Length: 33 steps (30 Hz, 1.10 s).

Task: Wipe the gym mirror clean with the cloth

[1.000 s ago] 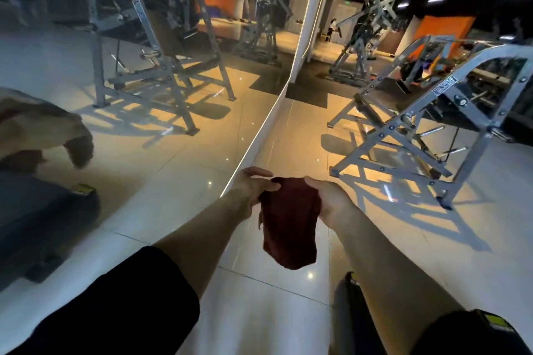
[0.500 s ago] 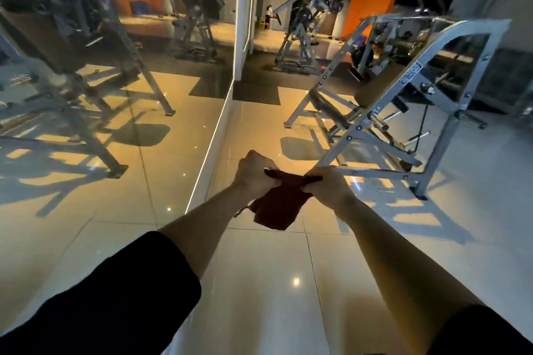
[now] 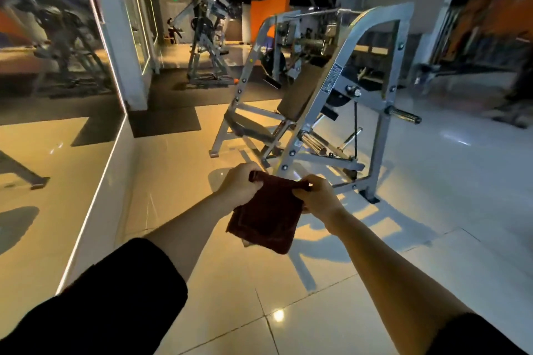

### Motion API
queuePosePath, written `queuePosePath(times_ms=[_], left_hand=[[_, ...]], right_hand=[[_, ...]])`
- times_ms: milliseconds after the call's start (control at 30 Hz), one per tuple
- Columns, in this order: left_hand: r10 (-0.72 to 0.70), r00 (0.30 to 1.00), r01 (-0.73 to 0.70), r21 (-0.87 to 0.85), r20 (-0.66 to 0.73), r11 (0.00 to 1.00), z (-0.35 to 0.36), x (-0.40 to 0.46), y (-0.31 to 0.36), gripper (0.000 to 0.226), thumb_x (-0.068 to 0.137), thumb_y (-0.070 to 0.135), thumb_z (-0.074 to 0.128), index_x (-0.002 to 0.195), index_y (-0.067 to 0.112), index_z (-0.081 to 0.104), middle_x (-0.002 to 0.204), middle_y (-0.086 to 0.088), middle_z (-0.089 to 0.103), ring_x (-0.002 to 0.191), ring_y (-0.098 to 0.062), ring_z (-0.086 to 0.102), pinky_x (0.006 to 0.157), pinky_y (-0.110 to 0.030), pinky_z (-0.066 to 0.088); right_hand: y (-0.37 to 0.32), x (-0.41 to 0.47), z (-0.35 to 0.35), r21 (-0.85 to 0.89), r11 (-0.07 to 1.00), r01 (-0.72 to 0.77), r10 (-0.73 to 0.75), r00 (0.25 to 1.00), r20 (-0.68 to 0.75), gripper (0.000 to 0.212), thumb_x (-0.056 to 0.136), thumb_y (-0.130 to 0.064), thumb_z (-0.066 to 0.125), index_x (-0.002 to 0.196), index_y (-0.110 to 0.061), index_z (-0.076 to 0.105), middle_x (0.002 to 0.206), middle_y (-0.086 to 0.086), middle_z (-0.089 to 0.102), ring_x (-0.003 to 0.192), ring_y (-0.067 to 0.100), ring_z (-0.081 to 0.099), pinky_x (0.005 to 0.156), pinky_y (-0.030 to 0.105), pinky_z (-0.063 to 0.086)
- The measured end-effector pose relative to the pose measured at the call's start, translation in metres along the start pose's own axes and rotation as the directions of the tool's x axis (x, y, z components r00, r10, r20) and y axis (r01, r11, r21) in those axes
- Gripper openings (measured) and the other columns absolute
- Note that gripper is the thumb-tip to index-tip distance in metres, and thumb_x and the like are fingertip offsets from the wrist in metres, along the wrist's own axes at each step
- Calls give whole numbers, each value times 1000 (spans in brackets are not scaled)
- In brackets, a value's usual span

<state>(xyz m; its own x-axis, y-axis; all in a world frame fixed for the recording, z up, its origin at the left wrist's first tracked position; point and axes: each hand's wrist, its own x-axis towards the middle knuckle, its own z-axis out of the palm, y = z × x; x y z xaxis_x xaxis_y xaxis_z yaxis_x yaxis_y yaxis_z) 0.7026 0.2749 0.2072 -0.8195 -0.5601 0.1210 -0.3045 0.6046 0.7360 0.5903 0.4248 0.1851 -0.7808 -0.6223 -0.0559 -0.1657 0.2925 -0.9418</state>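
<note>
Now unfolded and hanging lower, the cloth [image 3: 266,215] is pinched at its top corners by left hand [image 3: 237,186] and right hand [image 3: 317,198], with the mirror [image 3: 43,95] well apart.

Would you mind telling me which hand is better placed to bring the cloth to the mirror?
Probably the left hand: it already grips the cloth, and the mirror lies on its side. The right hand would have to cross over.

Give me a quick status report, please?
Left hand and right hand both grip cloth. Mirror off left, untouched. Nothing between.
</note>
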Motion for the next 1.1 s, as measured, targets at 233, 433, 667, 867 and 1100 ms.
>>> queuePosePath(times_ms=[233,433,667,867,1100], left_hand=[[8,1000,-13,184,31,983,50,248,-18,9,92,14,66,99,11,69,98,-6,65,101,-26,56,83,-33,44],[64,983,-65,-1,174,998,122,478,-67,15,91,7,66,80,17,65,72,0,63,73,-20,65,75,-39,54],[127,907,-152,31,401,988,231,711,-98,5,89,8,62,87,12,62,89,-15,71,88,-32,69,82,-48,55],[384,698,-506,37,605,862,298,762,-121,53,90,10,67,140,16,52,150,-11,36,119,-23,50,102,-36,39],[460,567,-682,77,683,727,306,768,-138,41,97,13,60,138,11,57,141,-9,54,135,-27,43,109,-25,24]], right_hand=[[21,220,-21,-45,996,-78,71,986,-148,18,98,-6,57,87,-20,60,106,15,67,102,29,65,91,47,58],[68,421,-27,-4,989,-146,138,939,-315,13,98,-6,57,92,-17,60,96,12,67,97,29,68,88,49,59],[139,635,-52,148,933,-328,346,707,-617,7,98,-6,58,105,-8,60,103,16,64,92,30,61,82,44,54],[190,706,-72,-91,902,-422,289,747,-599,50,90,-8,69,135,-12,46,128,17,51,115,34,54,93,40,47],[149,669,-80,21,933,-359,258,626,-736,25,99,-18,62,122,-10,65,125,10,59,113,22,58,90,17,44]])
